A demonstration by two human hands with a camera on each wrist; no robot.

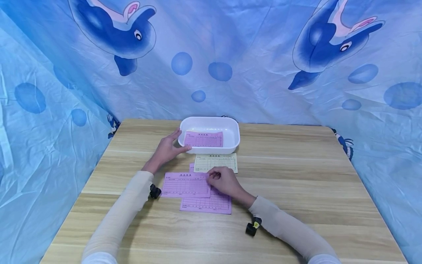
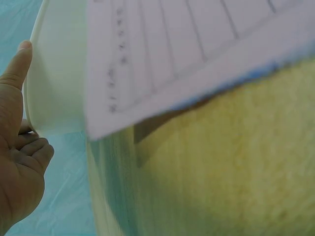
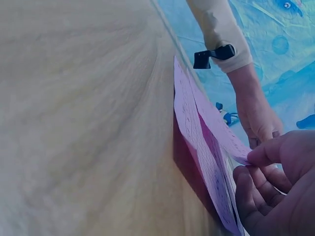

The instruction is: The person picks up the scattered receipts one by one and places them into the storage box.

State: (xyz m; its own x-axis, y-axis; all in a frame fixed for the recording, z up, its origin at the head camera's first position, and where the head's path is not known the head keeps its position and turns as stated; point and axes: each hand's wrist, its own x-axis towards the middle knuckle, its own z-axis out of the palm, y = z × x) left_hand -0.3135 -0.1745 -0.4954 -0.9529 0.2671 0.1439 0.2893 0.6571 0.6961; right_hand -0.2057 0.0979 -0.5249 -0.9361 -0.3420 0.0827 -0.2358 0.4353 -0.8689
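Observation:
My left hand (image 1: 166, 149) grips the left end of a white plastic basin (image 1: 212, 150), thumb at its rim and fingers against the outside. One pink printed form slip (image 1: 203, 139) lies in the basin. Nearer to me, my right hand (image 1: 225, 181) pinches the right edge of another pink form slip (image 1: 186, 185) between thumb and fingers. In the right wrist view this held slip (image 3: 219, 120) is lifted at an angle above the other slips. Partly hidden beneath it lies more pink paper (image 1: 206, 206). A pale yellow form slip (image 1: 215, 160) lies just in front of the basin.
The wooden table (image 1: 290, 161) ends at a blue curtain (image 1: 257, 88) behind the basin. Black wrist cameras are strapped to both sleeved forearms, the left one (image 1: 155, 191) close to the held slip.

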